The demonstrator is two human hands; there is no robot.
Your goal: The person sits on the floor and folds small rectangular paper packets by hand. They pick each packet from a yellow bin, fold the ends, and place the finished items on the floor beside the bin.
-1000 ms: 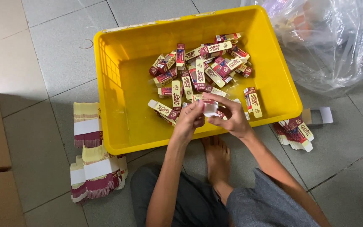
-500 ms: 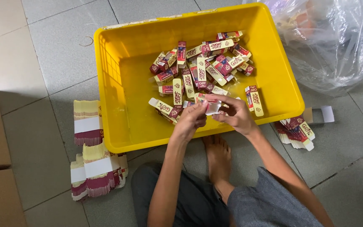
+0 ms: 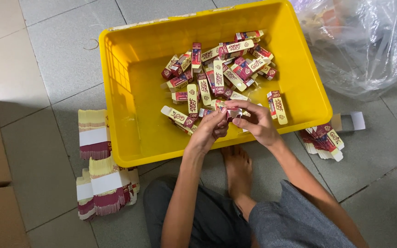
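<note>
1. Now my left hand and my right hand meet over the near edge of the yellow bin.
2. Both hands hold one small box between them. It is red and cream.
3. My left fingers pinch one end of the box. My right fingers curl round the other end, so both hands are closed on it.
4. The box is just above the bin's floor, near the front wall.
5. Lots more small boxes lie in a pile in the far part of the bin. Some lie flat and some lean on each other.
6. One box lies alone just beside my right hand.
7. The bin sits on the tile floor.
8. Flat card stacks lie on the floor left of the bin.
9. More flat cards lie on the floor to the right.
10. A clear plastic bag sits at the far right.
11. My bare foot rests just below the bin.
</note>
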